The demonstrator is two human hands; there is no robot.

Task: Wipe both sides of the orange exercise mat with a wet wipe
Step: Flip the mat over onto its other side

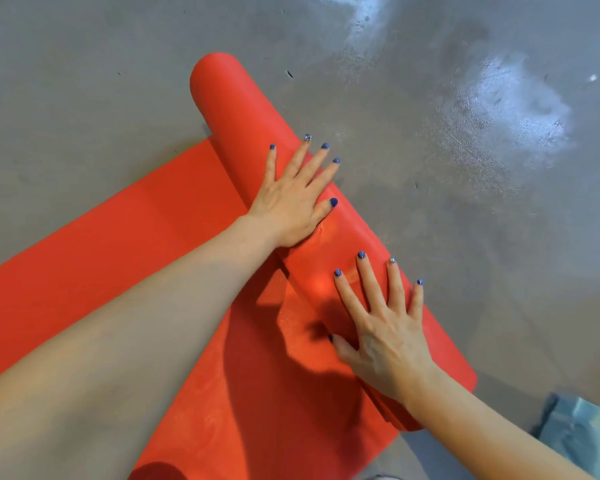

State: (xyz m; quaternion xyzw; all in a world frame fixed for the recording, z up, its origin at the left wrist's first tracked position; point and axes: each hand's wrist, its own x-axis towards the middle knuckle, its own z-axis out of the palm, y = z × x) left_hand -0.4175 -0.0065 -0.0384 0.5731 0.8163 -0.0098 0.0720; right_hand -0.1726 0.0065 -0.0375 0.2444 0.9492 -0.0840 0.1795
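The orange exercise mat (125, 237) lies on a grey floor, partly rolled. Its rolled part (232, 109) runs diagonally from the upper middle down to the lower right. The flat part stretches away to the left and bottom. My left hand (291, 199) lies flat on the middle of the roll with fingers spread and straight. My right hand (385, 323) presses flat on the roll lower down, fingers spread too. Both palms press on the roll. No wet wipe is in view.
Grey concrete floor (430, 168) surrounds the mat, with bright glare patches (510, 102) at the upper right. A light blue piece of cloth (582, 434) shows at the bottom right corner.
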